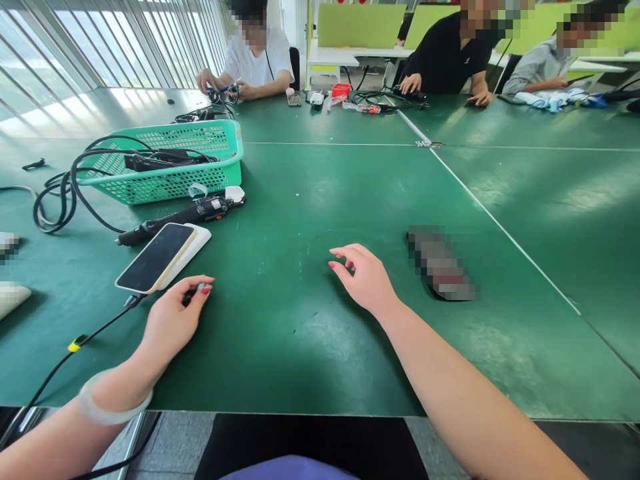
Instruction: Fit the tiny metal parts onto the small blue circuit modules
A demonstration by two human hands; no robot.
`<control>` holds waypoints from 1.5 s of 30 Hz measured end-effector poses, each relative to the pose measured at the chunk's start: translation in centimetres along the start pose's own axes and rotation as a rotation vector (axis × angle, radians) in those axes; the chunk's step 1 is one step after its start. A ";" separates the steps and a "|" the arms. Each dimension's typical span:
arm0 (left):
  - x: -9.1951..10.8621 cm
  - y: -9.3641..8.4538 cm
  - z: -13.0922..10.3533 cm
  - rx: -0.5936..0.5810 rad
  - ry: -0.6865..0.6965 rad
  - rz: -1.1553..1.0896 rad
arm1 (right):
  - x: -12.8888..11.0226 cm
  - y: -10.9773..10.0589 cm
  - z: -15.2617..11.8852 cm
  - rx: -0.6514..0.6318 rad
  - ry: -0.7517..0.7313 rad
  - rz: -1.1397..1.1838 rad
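My left hand (170,320) is closed in a pinch above the table's left side. A small grey and dark thing (201,287) shows between thumb and fingers, too hidden to name. Just beyond it lies a phone (157,257) with a dark screen, a black cable (103,325) plugged into its near end. The phone rests partly on a white flat object (193,248). My right hand (364,277) hovers near the middle with nothing in it, fingers loosely bent and thumb apart. To its right lies a dark, blurred-out flat object (443,267).
A green basket (235,170) with black cables and adapters stands at the left. Before it lies a black corded tool like an electric screwdriver (185,217). Several people sit across the green table (320,360), near a red box (341,91) and loose cables.
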State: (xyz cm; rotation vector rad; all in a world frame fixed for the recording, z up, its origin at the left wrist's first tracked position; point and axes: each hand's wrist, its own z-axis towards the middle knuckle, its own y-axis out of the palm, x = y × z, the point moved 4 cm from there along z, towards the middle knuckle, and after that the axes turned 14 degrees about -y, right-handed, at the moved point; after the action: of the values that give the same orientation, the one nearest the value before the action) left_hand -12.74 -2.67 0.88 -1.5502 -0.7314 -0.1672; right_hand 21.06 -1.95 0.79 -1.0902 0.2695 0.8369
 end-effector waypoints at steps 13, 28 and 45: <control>13.2 7.8 -1.3 -0.525 -0.016 -0.906 | 0.8 1.3 -0.3 -0.210 0.033 0.004; 12.8 10.4 -1.4 -0.909 -0.104 -1.322 | -0.9 3.5 0.7 -0.222 -0.192 -0.123; 12.7 10.6 -1.5 -0.844 -0.090 -1.082 | 0.4 1.9 0.3 0.020 0.254 0.384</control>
State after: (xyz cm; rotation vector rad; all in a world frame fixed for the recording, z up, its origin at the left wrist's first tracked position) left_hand 3.29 0.93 -1.22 -1.7557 -1.6558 -1.3492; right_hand 19.91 -1.10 -0.59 -1.1433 0.7156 1.0322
